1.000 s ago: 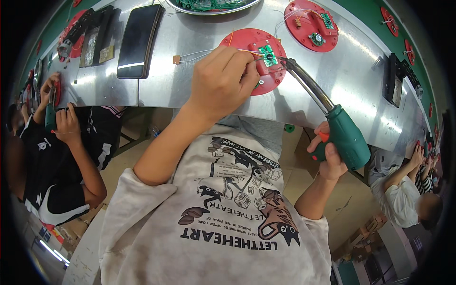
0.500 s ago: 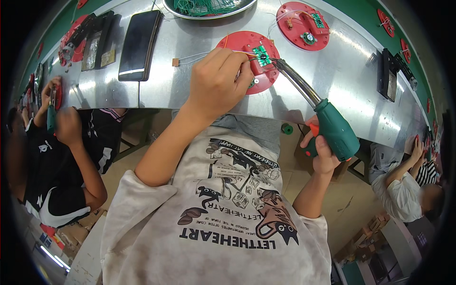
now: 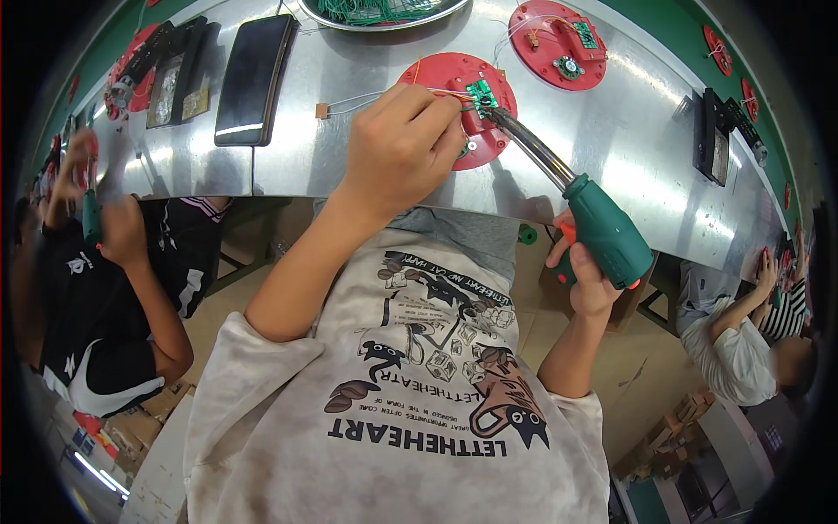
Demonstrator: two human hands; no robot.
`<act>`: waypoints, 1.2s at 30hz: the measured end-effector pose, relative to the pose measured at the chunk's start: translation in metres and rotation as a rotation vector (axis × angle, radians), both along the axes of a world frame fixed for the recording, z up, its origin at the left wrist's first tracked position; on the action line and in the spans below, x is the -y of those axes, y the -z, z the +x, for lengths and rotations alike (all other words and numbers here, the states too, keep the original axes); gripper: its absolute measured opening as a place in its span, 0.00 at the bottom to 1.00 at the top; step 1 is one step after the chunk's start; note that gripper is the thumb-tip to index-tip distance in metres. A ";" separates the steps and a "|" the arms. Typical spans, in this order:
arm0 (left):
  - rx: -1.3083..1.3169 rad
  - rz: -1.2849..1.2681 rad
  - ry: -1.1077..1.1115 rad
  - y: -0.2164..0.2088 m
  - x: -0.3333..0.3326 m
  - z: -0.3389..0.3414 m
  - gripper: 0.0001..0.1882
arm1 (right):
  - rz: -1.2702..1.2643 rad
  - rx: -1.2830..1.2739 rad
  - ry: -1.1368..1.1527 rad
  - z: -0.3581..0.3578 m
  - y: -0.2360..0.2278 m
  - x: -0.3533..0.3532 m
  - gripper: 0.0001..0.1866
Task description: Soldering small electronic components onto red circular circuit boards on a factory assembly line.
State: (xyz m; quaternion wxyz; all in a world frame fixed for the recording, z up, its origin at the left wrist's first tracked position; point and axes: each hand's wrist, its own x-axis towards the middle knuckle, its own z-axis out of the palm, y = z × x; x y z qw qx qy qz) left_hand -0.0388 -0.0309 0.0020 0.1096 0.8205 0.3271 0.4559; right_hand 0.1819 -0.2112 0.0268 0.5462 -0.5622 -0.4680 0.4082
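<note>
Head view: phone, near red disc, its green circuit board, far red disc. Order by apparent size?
1. Near red disc, by outline; left hand covers part
2. Phone and far red disc: too alike to rank
3. Green circuit board, clearly smallest

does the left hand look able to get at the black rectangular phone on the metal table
Probably yes: nothing covers the phone, though thin white wires lie between it and the left hand, which looks busy.

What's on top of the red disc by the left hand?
The red disc carries a green board and thin wires, with the soldering iron extending over it. The left hand covers the disc's lower left, hiding anything there.
</note>
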 end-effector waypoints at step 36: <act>-0.050 -0.020 0.034 -0.008 0.000 0.002 0.07 | 0.238 -0.388 0.330 0.042 0.019 -0.041 0.23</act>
